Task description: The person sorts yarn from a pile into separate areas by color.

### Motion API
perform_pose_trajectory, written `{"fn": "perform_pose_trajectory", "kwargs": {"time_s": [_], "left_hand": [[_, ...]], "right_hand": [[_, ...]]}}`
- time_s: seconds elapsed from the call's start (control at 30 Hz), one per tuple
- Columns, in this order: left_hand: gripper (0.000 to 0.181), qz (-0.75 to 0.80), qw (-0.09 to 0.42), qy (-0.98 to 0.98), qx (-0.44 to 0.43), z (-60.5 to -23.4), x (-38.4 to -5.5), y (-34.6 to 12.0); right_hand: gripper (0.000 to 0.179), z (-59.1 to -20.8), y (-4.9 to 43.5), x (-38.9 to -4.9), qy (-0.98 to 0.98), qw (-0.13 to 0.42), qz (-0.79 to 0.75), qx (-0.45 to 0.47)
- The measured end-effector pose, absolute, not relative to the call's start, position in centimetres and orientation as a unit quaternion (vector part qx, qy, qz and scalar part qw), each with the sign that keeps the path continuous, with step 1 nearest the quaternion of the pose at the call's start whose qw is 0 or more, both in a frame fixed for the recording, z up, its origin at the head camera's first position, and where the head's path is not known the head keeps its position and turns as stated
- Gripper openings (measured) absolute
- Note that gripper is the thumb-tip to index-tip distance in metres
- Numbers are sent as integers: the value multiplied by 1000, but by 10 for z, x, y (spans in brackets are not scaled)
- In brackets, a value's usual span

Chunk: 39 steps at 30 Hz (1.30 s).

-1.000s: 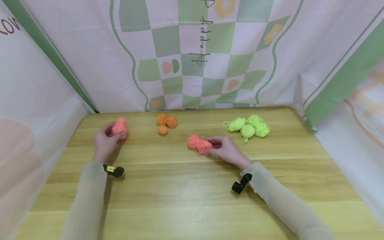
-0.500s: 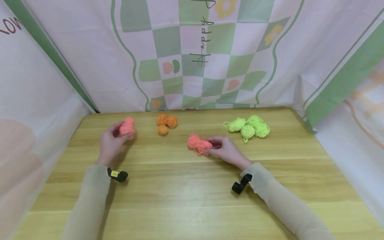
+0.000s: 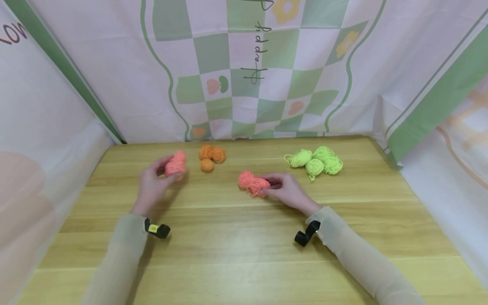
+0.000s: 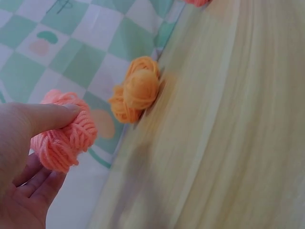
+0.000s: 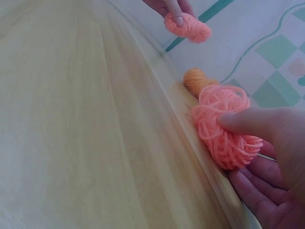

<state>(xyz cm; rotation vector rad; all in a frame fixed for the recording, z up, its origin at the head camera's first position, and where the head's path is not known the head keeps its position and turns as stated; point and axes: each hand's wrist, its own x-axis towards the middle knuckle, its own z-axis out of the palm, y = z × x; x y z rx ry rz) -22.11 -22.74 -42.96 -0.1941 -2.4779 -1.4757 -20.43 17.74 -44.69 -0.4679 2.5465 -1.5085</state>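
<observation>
My left hand pinches a coral yarn ball between thumb and fingers; the right wrist view shows this ball held up off the table. At the middle of the table my right hand grips a loosely wound coral yarn ball, its thumb on top in the right wrist view. A second coral yarn ball touches that one on its left. Three orange yarn balls lie clustered just right of the left hand.
A cluster of lime-green yarn balls with loose ends lies at the back right of the wooden table. Behind the table hangs a checkered curtain, with more cloth on both sides.
My left hand has carried its coral yarn ball to the right, close to the orange cluster. The right hand and its yarn ball have stayed in place.
</observation>
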Motion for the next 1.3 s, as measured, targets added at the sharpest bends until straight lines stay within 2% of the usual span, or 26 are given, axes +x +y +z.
{"fn": "perform_pose_trajectory", "kwargs": {"time_s": [0.2,0.3,0.43,0.67,0.87,1.17,1.3], "left_hand": [[61,-507,121,-850,-75,-430,-216,-219],[61,-509,118,-848,-83,-430,-214,-215],[60,-503,119,-850,-99,-429,-212,-212],[60,-494,112,-855,-111,-428,-207,-206],[59,-491,112,-854,-127,-427,-204,-198],[58,-498,111,-845,-157,-424,-195,-183],[59,-497,101,-845,-171,-425,-191,-175]], "right_hand": [[43,-417,170,-189,850,76,-496,-159],[42,-413,169,-187,848,73,-499,-161],[43,-415,169,-188,846,73,-503,-158],[49,-456,180,-210,849,62,-503,-151],[48,-453,177,-207,855,59,-494,-149],[42,-412,167,-186,851,69,-496,-159],[45,-430,171,-194,850,68,-498,-158]]}}
